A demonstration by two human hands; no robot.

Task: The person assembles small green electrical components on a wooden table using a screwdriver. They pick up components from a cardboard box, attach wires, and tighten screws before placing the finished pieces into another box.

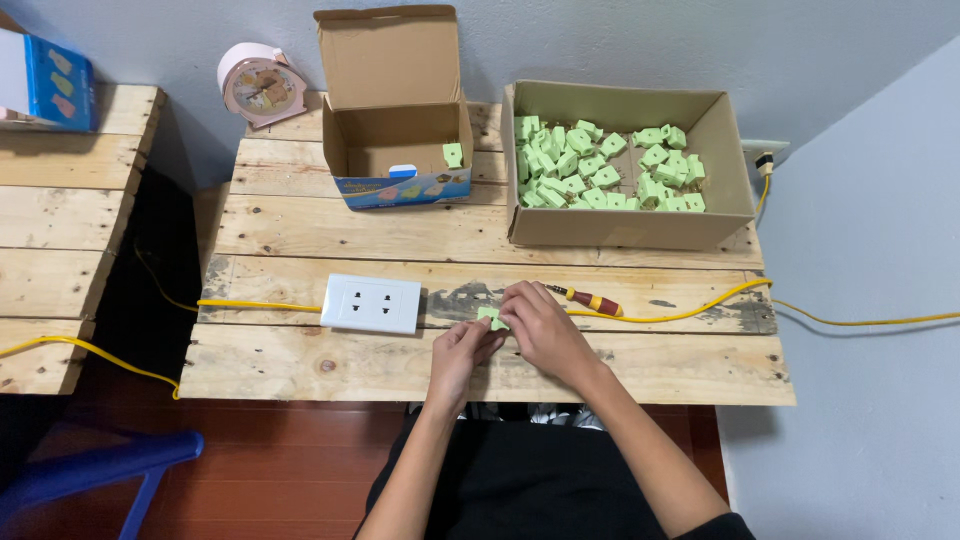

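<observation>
Hands, left (462,350) and right (540,325), together pinch one green plug (491,318) beside one white socket (371,303).

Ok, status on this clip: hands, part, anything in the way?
Left hand and right hand both pinching one green plug over the table. Screwdriver and yellow cable beside the right hand, not blocking.

Home workbench, makeshift. Rough pallet-wood table (330,365) against a plain grey wall corner, red-brown floor below. Far right, a carton (720,135) heaped with green plastic plugs (600,165); mid-table a white socket block (371,303) on yellow cable (690,314), screwdriver (588,298) beside it; pink alarm clock (260,85) far left.
</observation>
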